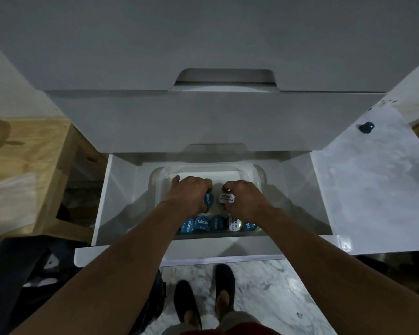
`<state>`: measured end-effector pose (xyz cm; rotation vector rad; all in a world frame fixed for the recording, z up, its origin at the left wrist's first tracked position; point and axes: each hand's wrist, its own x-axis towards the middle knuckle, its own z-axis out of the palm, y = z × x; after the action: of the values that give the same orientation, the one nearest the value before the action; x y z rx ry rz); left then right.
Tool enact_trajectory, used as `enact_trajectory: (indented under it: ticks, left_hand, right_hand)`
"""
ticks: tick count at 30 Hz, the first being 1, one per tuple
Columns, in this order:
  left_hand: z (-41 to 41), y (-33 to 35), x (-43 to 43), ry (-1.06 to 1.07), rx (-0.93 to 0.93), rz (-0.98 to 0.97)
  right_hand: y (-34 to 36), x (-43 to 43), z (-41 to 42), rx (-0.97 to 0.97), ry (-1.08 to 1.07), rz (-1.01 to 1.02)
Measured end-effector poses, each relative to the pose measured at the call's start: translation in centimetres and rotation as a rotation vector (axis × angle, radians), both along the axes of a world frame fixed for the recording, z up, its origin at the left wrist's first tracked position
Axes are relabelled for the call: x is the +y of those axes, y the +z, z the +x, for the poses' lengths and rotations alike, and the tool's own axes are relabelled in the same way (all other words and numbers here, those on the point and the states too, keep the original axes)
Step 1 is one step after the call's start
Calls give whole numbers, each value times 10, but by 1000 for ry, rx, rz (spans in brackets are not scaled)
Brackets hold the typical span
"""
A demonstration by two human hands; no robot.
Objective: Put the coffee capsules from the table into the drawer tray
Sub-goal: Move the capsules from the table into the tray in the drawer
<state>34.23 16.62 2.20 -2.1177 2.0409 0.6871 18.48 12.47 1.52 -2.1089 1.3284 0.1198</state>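
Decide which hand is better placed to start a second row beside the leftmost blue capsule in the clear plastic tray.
Left, probably. The left hand holds a blue-lidded coffee capsule over the clear plastic tray on that side; the right hand holds a white-lidded capsule farther right.

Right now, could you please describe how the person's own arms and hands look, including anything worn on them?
Both forearms are bare up to the bottom frame edge: no sleeves show. The left hand and right hand wear no gloves, and I see no watch, bracelet or ring, though the dim light could hide a thin band. No markings are visible on either arm.
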Motion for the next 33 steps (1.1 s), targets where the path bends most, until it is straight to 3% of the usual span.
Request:
enact_trajectory:
  ticks: [15, 33]
  left_hand:
    - [9, -1, -5, -49, -28, -5]
    - [17, 1, 4, -72, -2, 17]
  right_hand:
    - [1, -1, 1, -69, 24, 26]
    - [-5, 0, 11, 31, 75, 35]
